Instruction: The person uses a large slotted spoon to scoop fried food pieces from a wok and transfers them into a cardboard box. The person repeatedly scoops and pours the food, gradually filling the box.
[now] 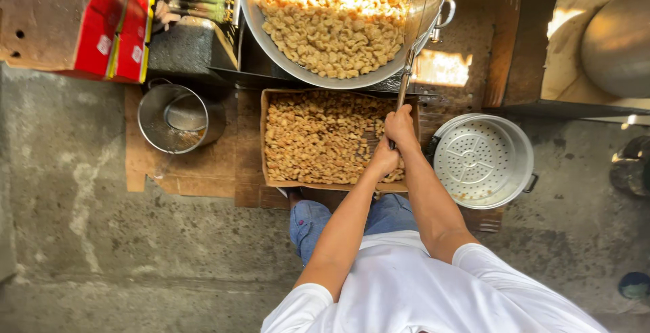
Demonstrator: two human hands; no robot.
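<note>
Both hands' grip, left [383, 159] and right [399, 126], clamps ladle handle [405, 79] over snack box [318, 136].

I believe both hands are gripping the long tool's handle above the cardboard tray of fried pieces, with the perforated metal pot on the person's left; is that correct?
Not quite: the head view shows the perforated metal pot on the person's right, not left. The rest stands: the left hand and right hand both grip the long tool's handle above the cardboard tray of fried pieces.

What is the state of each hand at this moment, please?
Left hand: closed on the lower end of the long handle.
Right hand: closed on the same long handle, higher up, above the box of fried pieces.
</note>
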